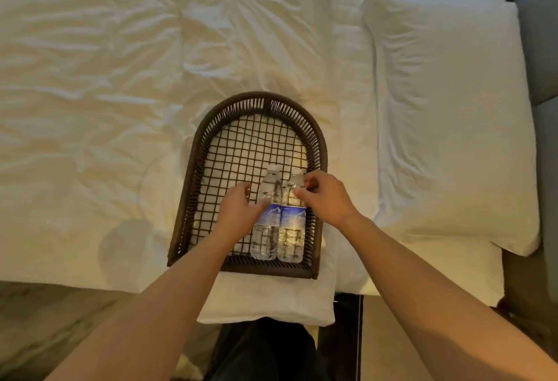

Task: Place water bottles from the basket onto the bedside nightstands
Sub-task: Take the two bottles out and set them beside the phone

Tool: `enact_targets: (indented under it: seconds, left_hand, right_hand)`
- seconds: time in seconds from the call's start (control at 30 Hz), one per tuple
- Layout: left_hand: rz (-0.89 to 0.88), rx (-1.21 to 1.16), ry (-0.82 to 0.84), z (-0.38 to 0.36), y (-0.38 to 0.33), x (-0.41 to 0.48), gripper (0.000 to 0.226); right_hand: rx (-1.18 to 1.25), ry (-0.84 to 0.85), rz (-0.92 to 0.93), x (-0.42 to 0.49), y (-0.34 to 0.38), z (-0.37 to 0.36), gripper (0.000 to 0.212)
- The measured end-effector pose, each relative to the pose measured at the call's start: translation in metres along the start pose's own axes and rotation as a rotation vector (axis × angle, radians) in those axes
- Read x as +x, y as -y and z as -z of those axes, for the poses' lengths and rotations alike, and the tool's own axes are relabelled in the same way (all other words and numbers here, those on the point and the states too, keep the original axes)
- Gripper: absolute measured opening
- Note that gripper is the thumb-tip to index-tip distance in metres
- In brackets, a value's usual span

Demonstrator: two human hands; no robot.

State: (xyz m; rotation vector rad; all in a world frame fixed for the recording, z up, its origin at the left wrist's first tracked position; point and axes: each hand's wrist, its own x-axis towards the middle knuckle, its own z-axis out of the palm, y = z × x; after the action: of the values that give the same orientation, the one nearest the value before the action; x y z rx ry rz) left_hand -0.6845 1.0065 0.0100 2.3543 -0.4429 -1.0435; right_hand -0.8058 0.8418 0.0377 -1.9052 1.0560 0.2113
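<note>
Reading from the left, we see the wide rumpled white bed sheet [105,79], bare apart from the dark brown arch-shaped woven wicker basket [193,175] that sits near the bed's close edge, straight ahead of us. Inside it, against its flat near wall, two clear plastic water bottles with blue labels lie side by side and touching, long axes pointing away from us, white caps at the far end. Our left hand [238,214] is part open, fingers spread and curled, its thumb resting on the left bottle [267,214]; the hand has not yet closed around it. Our right hand [324,196] is narrowly pinched at the shoulder of the right bottle [291,220], fingertips touching it. Each hand is thus nearest its own bottle, and we judge that a straight lift clears the low rim. To the right lie two white pillows [453,109]. No nightstand shows in view, so we cannot tell which way to carry.
</note>
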Motion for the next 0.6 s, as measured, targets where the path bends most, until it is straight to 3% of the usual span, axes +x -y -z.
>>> enact_targets:
  seconds: [0.17,0.33,0.47,0.6]
  left_hand:
    - [0.113,-0.043,0.143,-0.012,-0.008,0.043,0.084]
    - [0.072,0.040,0.186,-0.016,-0.006,0.057,0.078]
    - [0.079,-0.092,0.222,-0.008,0.004,0.057,0.067]
    - [0.100,-0.295,0.306,0.008,0.015,0.051,0.040]
  right_hand:
    - [0.046,0.283,-0.257,0.044,0.013,-0.016,0.024]
    - [-0.020,0.281,-0.327,0.070,0.016,-0.026,0.015]
    - [-0.240,0.307,-0.292,0.073,0.016,-0.033,0.011]
    - [-0.171,0.324,-0.293,0.071,0.016,-0.036,0.040]
